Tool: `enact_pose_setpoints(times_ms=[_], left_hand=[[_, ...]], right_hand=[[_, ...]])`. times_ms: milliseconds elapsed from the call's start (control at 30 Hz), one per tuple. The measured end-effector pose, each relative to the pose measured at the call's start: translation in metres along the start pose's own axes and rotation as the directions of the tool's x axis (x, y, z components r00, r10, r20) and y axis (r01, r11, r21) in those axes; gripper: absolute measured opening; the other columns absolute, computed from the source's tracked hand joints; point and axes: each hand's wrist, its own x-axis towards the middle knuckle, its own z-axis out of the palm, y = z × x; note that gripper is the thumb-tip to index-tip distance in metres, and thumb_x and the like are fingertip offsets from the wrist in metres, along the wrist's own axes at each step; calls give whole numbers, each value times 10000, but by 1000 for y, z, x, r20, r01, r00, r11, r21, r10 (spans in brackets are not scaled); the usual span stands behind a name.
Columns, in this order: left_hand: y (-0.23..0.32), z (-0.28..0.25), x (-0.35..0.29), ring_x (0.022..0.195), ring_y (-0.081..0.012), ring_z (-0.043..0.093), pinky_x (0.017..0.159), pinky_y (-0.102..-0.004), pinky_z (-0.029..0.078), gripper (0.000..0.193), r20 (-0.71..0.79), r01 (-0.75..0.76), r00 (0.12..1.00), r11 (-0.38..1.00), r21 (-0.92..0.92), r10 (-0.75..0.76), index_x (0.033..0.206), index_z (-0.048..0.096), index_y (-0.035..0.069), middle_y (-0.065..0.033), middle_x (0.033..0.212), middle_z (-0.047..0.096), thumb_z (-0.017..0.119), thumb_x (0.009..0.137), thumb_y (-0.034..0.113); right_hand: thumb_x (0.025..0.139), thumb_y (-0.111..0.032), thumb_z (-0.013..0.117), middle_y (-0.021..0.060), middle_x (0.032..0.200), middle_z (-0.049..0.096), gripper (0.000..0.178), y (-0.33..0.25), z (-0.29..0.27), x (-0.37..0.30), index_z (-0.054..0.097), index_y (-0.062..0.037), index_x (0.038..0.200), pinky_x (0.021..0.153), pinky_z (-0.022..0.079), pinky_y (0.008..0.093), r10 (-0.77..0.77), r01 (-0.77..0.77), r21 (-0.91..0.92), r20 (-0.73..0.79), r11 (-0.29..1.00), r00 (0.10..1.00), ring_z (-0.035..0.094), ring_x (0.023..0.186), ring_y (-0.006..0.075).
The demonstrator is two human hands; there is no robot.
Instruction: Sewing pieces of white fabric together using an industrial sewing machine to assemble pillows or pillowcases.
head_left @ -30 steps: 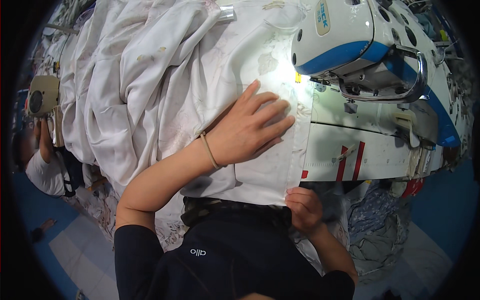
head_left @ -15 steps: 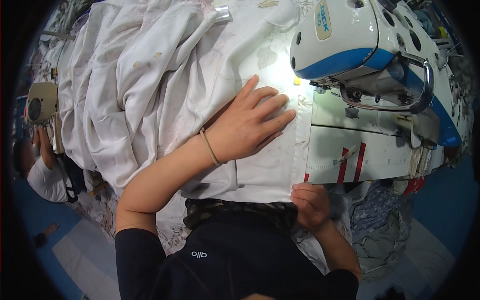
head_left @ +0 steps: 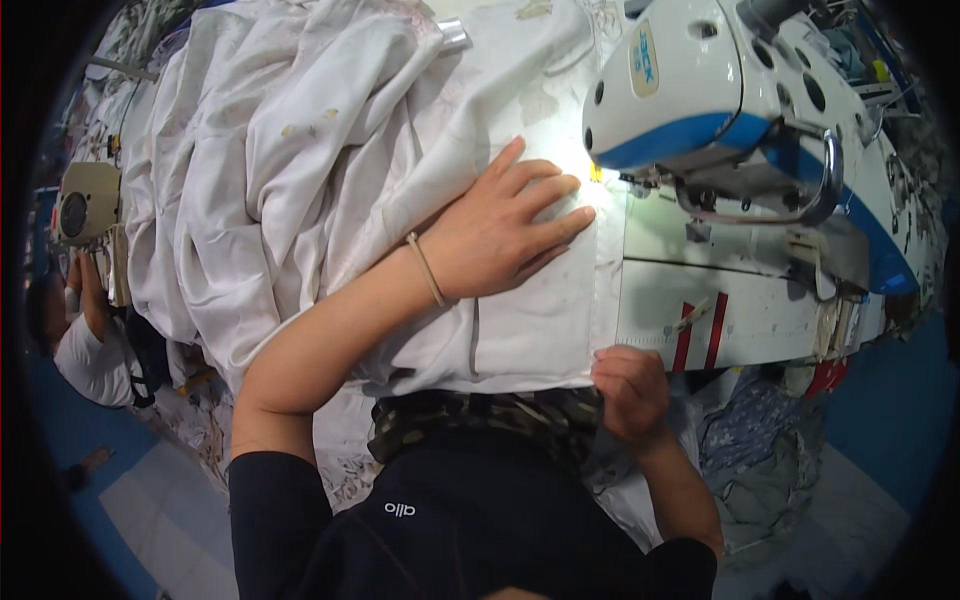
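The left hand (head_left: 497, 236) is lying flat, fingers spread, pressing the white fabric (head_left: 300, 170). At five o'clock, the right hand (head_left: 628, 390) is curling closed, pinching the fabric's edge.

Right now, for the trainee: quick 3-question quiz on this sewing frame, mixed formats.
1. True or false: the left hand lies flat, fingers spread, on the white fabric beside the sewing machine.
2. Multiple choice: what does the right hand do? A) rests on top of the machine head B) pinches the near edge of the fabric at the table's edge C) hangs free of everything
3. Fill in: the band on the left wrist is ___ in colour.

Key: 1 true; 2 B; 3 tan.
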Motion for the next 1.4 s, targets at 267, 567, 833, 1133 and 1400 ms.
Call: enact_pose_setpoints(times_ms=[267,567,833,1133,1400], left_hand=[[-2,2,-1,1223,-291,548,1133,-614,378,387,7,-7,1000,1000,-6,7,1272,686,167,-100,1289,586,736,892,224],[-18,-3,8,1212,-294,556,1136,-602,376,380,-17,-29,999,1000,-2,29,1258,694,144,-105,1289,589,738,884,194],[-82,-1,38,1263,-353,547,1025,-457,473,377,-263,248,936,969,21,-234,1284,668,87,-169,1387,582,687,925,200],[-215,6,76,1323,-378,498,1057,-488,473,336,-142,314,949,880,357,-281,1237,701,140,-170,1435,558,626,956,307],[7,-11,25,1174,-363,560,1024,-478,467,382,-151,173,967,963,-209,-207,1230,665,75,-150,1276,599,724,855,122]], right_hand=[[755,69,678,66,942,679,173,1,1,0,644,-56,870,771,518,389,1,-1,-4,0,1000,1000,708,917,277],[742,94,674,71,943,680,204,6,0,18,641,-57,875,782,519,393,-8,8,6,15,1000,1000,708,926,281],[743,93,681,64,931,684,216,6,2,24,638,-79,865,764,507,379,21,-21,8,-28,1000,999,714,918,274],[758,75,686,62,922,686,205,10,11,25,641,-87,876,769,507,383,1,-1,14,-7,1000,1000,712,932,278],[735,101,679,85,937,692,228,19,7,24,641,-67,884,761,509,388,-18,19,36,-46,999,999,712,918,295]])
